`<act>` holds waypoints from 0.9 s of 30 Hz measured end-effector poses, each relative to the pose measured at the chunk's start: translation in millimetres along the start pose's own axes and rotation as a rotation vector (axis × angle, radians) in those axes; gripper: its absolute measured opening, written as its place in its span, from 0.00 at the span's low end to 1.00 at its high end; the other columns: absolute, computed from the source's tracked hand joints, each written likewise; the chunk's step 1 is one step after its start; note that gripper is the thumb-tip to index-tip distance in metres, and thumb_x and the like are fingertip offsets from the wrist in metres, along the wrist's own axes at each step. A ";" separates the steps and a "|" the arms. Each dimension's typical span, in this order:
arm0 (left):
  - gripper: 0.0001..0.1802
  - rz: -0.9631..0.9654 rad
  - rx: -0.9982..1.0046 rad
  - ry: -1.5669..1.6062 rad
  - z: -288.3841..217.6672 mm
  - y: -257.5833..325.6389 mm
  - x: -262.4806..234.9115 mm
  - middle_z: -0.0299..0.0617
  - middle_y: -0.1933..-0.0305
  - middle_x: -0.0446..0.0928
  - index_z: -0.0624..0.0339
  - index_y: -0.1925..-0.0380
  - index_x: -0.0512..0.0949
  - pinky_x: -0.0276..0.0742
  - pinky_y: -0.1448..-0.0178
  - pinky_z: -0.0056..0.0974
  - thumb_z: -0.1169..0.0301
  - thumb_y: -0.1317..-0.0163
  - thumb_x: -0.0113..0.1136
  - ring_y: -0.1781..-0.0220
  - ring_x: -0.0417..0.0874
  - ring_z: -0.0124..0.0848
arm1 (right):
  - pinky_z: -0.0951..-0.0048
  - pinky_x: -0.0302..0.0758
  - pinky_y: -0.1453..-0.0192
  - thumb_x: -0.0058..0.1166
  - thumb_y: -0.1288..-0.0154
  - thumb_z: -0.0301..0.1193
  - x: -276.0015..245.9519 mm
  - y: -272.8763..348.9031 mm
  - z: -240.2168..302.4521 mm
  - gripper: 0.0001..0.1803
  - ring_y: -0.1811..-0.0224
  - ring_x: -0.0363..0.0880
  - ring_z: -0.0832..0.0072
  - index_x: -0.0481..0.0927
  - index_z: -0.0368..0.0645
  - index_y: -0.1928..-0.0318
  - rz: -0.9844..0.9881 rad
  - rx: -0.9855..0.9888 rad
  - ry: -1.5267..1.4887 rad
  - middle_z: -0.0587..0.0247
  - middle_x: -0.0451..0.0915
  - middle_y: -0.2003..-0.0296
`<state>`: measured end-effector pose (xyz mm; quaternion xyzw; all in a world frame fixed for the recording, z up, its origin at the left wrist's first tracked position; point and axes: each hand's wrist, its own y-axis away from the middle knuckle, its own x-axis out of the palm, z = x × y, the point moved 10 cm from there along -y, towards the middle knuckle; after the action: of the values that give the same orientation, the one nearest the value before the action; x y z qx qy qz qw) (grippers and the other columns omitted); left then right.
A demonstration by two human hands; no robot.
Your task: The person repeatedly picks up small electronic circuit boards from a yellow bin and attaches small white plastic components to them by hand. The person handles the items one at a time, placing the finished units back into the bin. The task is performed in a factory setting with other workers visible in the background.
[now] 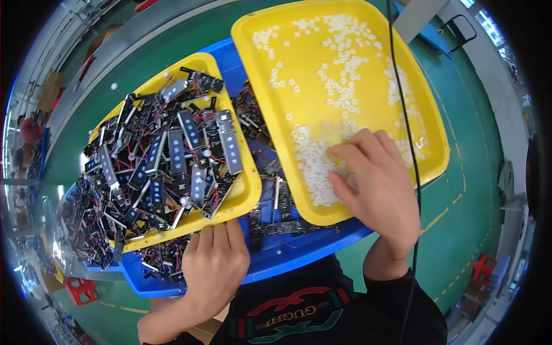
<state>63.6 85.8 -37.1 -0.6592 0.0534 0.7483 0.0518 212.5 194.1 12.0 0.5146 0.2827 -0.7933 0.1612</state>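
Note:
My right hand point(376, 184) reaches into the larger yellow tray point(293, 52), its thumb and index finger apart. Beneath it lies a dense heap of small white plastic rings point(313, 167), and nothing shows between the fingertips. At the near rim of the smaller yellow tray point(253, 178), my left hand point(215, 264) has its fingers bent together against the edge; their tips are hidden under it. That tray is piled with small black circuit boards point(175, 152) carrying pale strips, red and black wires and white round ends.
Both yellow trays rest on a blue bin point(305, 261) with more circuit boards around and under them. A black cable point(405, 115) hangs across the larger tray, beside my right hand. Red stools point(80, 290) stand on the green floor; a grey bench edge point(115, 52) runs at the far left.

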 end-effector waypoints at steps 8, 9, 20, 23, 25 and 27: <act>0.15 -0.092 -0.019 0.358 5.5 3.4 -22.5 0.41 0.72 0.77 0.65 0.60 0.81 0.75 0.67 0.39 0.76 0.51 0.67 0.71 0.78 0.37 | 0.62 0.69 0.56 0.61 0.52 0.24 8.5 4.2 -4.5 0.08 0.63 0.71 0.61 0.76 0.42 0.69 0.040 -0.048 -0.062 0.60 0.72 0.69; 0.13 -0.108 -0.019 0.456 8.7 5.1 -25.6 0.42 0.72 0.78 0.64 0.62 0.82 0.75 0.67 0.39 0.76 0.50 0.67 0.71 0.78 0.37 | 0.62 0.69 0.56 0.61 0.51 0.24 9.6 4.4 -4.5 0.08 0.63 0.71 0.61 0.76 0.42 0.69 0.046 -0.041 -0.069 0.61 0.72 0.69; 0.05 -0.314 -0.350 1.282 59.8 34.4 -19.2 0.43 0.68 0.84 0.66 0.67 0.82 0.74 0.63 0.34 0.80 0.45 0.63 0.69 0.80 0.32 | 0.62 0.70 0.56 0.62 0.51 0.26 12.2 1.3 1.4 0.07 0.62 0.72 0.61 0.77 0.42 0.72 0.035 -0.030 -0.003 0.61 0.73 0.70; 0.08 -0.375 -0.502 1.689 71.1 47.5 0.4 0.54 0.63 0.83 0.71 0.61 0.78 0.78 0.59 0.34 0.75 0.36 0.57 0.65 0.84 0.34 | 0.62 0.70 0.56 0.62 0.50 0.26 13.1 -1.7 3.7 0.07 0.62 0.72 0.60 0.77 0.42 0.73 0.041 -0.030 -0.021 0.60 0.73 0.71; 0.11 -0.371 -0.543 1.831 73.6 46.5 9.6 0.55 0.63 0.83 0.73 0.58 0.77 0.80 0.59 0.34 0.74 0.34 0.55 0.65 0.85 0.34 | 0.62 0.70 0.57 0.63 0.51 0.25 14.3 -2.9 5.9 0.07 0.63 0.73 0.60 0.76 0.41 0.73 0.059 -0.045 -0.036 0.60 0.73 0.72; 0.14 -0.361 -0.548 2.015 67.3 39.7 15.6 0.55 0.63 0.82 0.75 0.55 0.76 0.81 0.60 0.33 0.73 0.34 0.55 0.65 0.85 0.34 | 0.62 0.70 0.58 0.63 0.51 0.24 11.5 -4.1 9.5 0.07 0.65 0.73 0.59 0.77 0.41 0.73 0.071 -0.062 -0.049 0.59 0.74 0.73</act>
<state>-10.3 56.6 -43.7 -0.9627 -0.1976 -0.1763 -0.0562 198.6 191.9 5.6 0.4993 0.2848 -0.7903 0.2122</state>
